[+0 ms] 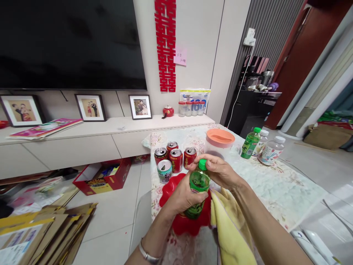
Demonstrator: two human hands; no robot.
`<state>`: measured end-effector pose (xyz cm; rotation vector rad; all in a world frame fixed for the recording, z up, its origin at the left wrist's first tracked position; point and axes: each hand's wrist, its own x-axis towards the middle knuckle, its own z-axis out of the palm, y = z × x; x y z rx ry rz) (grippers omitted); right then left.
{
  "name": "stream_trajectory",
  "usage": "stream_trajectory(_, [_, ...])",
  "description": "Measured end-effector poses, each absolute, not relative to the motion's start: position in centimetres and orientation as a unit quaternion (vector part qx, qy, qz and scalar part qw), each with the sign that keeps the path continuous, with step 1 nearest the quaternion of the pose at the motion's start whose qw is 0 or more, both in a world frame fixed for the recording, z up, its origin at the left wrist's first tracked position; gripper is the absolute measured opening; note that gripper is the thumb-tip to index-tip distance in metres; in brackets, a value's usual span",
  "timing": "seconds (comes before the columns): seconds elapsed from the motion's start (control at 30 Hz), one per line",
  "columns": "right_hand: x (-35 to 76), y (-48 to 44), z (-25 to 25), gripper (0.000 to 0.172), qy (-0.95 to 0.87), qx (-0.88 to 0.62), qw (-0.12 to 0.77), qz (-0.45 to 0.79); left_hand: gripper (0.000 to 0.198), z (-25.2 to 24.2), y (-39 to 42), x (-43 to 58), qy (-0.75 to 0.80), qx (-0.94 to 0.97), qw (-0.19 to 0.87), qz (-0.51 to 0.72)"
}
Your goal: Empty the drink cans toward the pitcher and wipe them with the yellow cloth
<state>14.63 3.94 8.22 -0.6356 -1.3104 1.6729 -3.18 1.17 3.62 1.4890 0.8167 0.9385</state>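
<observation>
My left hand (184, 197) is wrapped round the body of a green plastic bottle (199, 182), with a bracelet on that wrist. The fingers of my right hand (220, 169) close about the bottle's green cap (202, 164). Upright and slightly tilted, the bottle is above a red scalloped tray (190, 226), whose middle is hidden behind it and my hand. A yellow cloth (228, 228) lies beside the tray, under my right forearm. Just beyond the tray stand several red drink cans (175, 159) and one teal-and-silver can (164, 171).
An orange-lidded pitcher (220, 138) stands behind my right hand. Another green bottle (250, 143) and two clear bottles with white caps (271, 150) are at the table's right. A floral tablecloth (286, 189) covers the table. On the floor at left are a red box (116, 180) and folded cardboard (59, 228).
</observation>
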Motion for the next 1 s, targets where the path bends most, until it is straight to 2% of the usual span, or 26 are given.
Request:
stream_trajectory(0.17, [13.2, 3.2, 7.4, 0.052, -0.509, -0.285, 0.5, 0.64, 0.036, 2.8, 0.5, -2.1, 0.424, 0.622, 0.493, 0.436])
stream_trajectory(0.27, [12.3, 2.5, 6.8, 0.043, -0.489, -0.322, 0.561, 0.586, 0.04, 2.3, 0.3, -1.2, 0.487, 0.604, 0.453, 0.439])
stream_trajectory(0.37, [12.0, 2.0, 6.5, 0.036, -0.469, -0.344, 0.599, 0.55, 0.043, 2.1, 0.4, -0.9, 0.481, 0.607, 0.448, 0.447])
stream_trajectory(0.43, [12.3, 2.1, 6.6, 0.044, -0.47, -0.336, 0.584, 0.57, 0.044, 2.2, 0.7, -1.3, 0.436, 0.618, 0.475, 0.45])
stream_trajectory(0.53, [13.1, 2.6, 7.3, 0.065, -0.482, -0.307, 0.533, 0.623, 0.044, 2.9, 1.2, -2.2, 0.391, 0.628, 0.514, 0.434])
stream_trajectory(0.6, [13.7, 3.0, 7.8, 0.07, -0.488, -0.295, 0.508, 0.646, 0.043, 3.5, 1.4, -2.7, 0.381, 0.633, 0.528, 0.419])
stream_trajectory(0.77, [13.7, 3.6, 7.9, 0.062, -0.481, -0.304, 0.506, 0.649, 0.042, 3.9, 1.2, -2.6, 0.396, 0.638, 0.519, 0.409])
stream_trajectory(0.87, [12.8, 3.3, 7.2, 0.059, -0.464, -0.327, 0.545, 0.617, 0.038, 3.4, 0.9, -1.7, 0.445, 0.632, 0.473, 0.422])
stream_trajectory(1.0, [11.7, 2.5, 6.3, 0.046, -0.439, -0.368, 0.611, 0.547, 0.042, 2.7, 0.6, -0.4, 0.515, 0.607, 0.431, 0.426])
